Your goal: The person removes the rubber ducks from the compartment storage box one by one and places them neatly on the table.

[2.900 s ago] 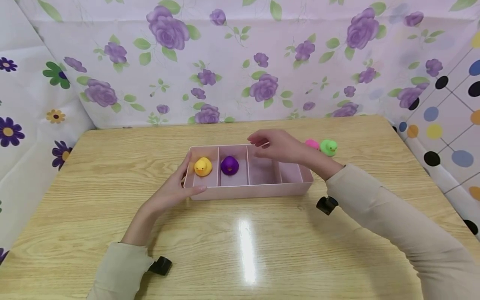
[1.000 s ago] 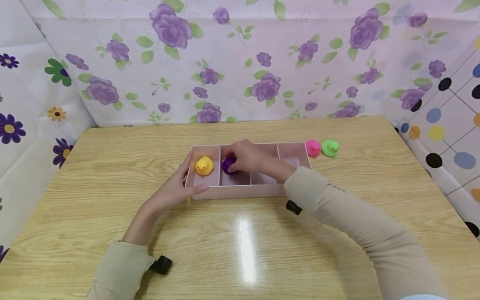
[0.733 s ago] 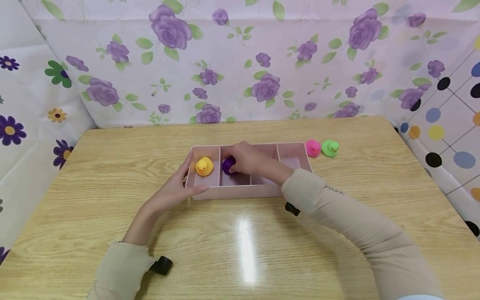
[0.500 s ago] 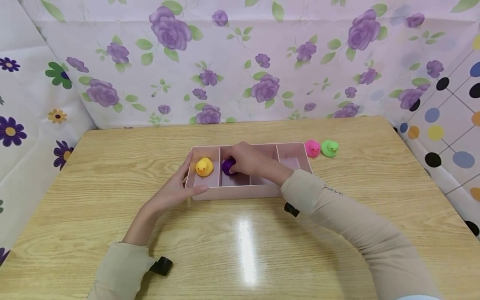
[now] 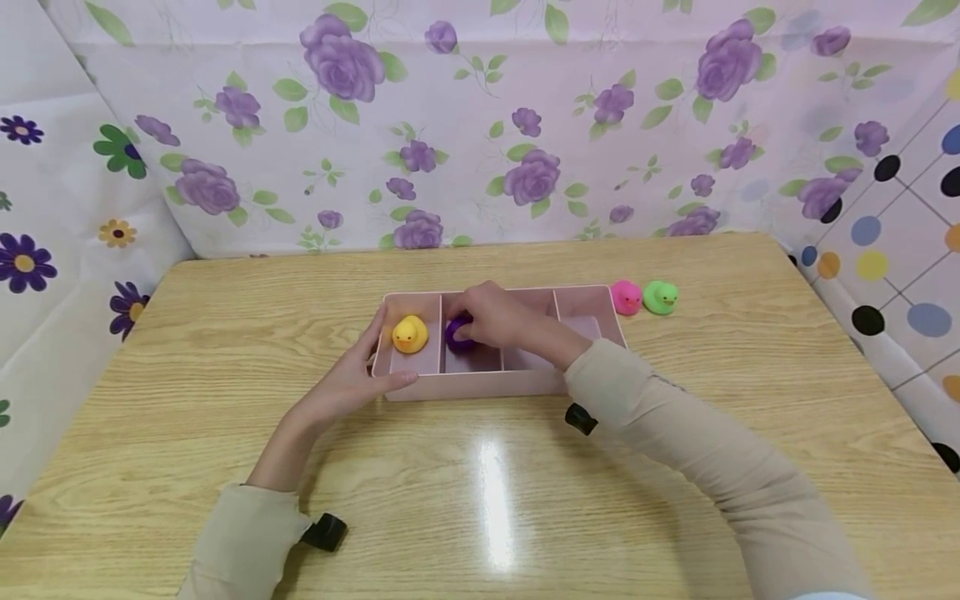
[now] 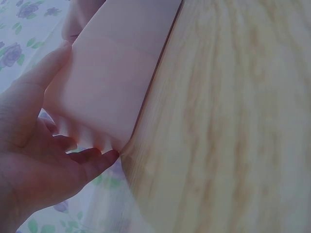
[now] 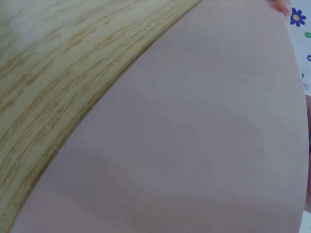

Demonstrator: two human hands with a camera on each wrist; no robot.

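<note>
On the light wooden table (image 5: pixel 225 350), the right hand (image 5: pixel 498 321) is closing its grip on the small purple rubber duck (image 5: pixel 455 332) in the pink divided plastic tray (image 5: pixel 487 385), while the left hand (image 5: pixel 348 379) is gripping the tray's left end, so lifting the duck clear of the dividers likely comes next.

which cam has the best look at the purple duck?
Head view. It shows the purple duck in the pink tray's second compartment from the left, next to the yellow duck, with the right hand gripping it. Left wrist view shows only the tray's outer wall and the left hand; right wrist view shows only tray wall and table. No duck in either.
</note>
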